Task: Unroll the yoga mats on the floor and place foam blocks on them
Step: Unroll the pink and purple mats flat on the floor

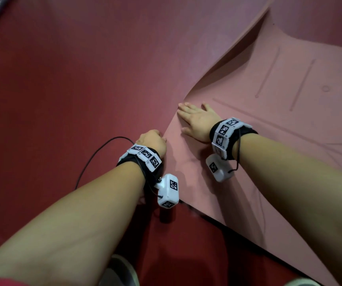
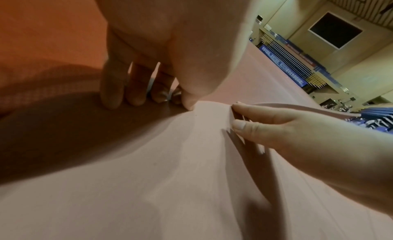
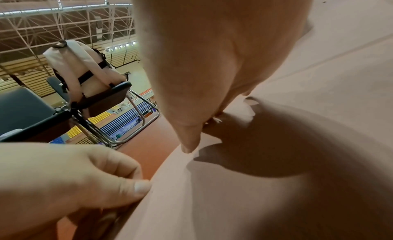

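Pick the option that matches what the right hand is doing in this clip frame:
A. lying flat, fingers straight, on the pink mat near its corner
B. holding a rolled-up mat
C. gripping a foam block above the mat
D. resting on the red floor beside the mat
A: the right hand lies palm-down with straight fingers on the pink mat, near the corner that the left hand holds at the edge.

Yoga mat [image 1: 279,124] on floor [image 1: 62,79], right hand [image 1: 197,120] atop, left hand [image 1: 152,141] at its left edge.
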Available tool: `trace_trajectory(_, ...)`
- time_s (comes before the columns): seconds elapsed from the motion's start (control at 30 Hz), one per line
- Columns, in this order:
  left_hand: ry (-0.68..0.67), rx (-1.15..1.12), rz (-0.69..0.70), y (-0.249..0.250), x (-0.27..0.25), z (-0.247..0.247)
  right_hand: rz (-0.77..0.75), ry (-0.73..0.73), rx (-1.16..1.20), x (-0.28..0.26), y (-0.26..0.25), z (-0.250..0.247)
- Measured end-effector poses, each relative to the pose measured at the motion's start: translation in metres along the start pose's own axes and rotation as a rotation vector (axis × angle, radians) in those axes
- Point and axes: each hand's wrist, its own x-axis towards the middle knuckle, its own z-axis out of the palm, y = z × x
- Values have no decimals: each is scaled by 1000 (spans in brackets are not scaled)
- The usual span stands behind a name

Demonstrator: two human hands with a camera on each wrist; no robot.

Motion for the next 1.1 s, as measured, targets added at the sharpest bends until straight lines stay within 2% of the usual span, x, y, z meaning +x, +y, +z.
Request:
trace_trajectory(0.13, -6, 44, 22, 6, 1, -6, 61, 11, 34, 16, 11, -10)
trace_trajectory(0.37, -59, 195, 241, 34, 10, -15, 144, 83, 59, 39, 43, -22)
trace_trajectory(0.5, -109, 309, 242, 46, 19, -12, 204, 98, 59, 57, 71, -36)
trace_trajectory(0.63, -40, 322, 296, 59, 33, -20, 283, 77, 92, 75, 103, -60)
trace_trajectory(0.83, 45, 279, 236, 80, 52, -22, 335, 121, 159, 101, 132, -79)
trace_trajectory(1.0, 79, 198, 209, 79, 61, -18, 433, 222, 206, 114, 155, -81)
trace_trajectory(1.1, 60, 159, 204, 80, 64, -18, 437, 257, 222, 116, 159, -75)
